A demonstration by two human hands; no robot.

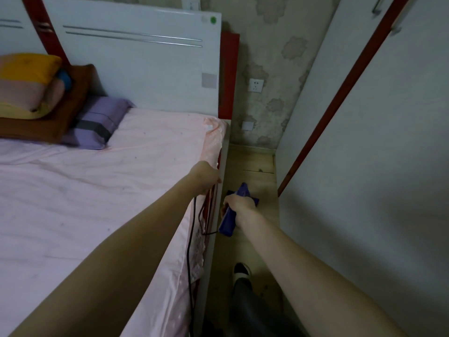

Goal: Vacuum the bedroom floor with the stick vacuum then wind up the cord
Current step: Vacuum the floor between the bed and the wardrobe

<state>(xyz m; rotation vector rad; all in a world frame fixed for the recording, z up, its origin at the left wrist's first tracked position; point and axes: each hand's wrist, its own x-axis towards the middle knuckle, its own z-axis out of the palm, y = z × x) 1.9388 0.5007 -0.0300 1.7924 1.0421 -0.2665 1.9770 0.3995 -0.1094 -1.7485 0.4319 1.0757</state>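
My right hand point(240, 206) grips the handle of the purple stick vacuum point(228, 221), which points down into the narrow strip of wooden floor point(252, 164) between bed and wardrobe. The vacuum's head point(243, 190) shows dark and purple just beyond my fingers. My left hand point(205, 177) is at the bed's edge with its fingers curled round the black cord point(190, 244). The cord hangs down along the bed's side and loops across to the vacuum's rear end.
The bed point(97, 190) with a pink sheet fills the left; pillows and folded blankets point(36, 98) lie by the white headboard. A white wardrobe point(376, 166) walls the right side. A wall socket point(256, 85) sits beyond the headboard. My slippered foot point(241, 271) stands in the gap.
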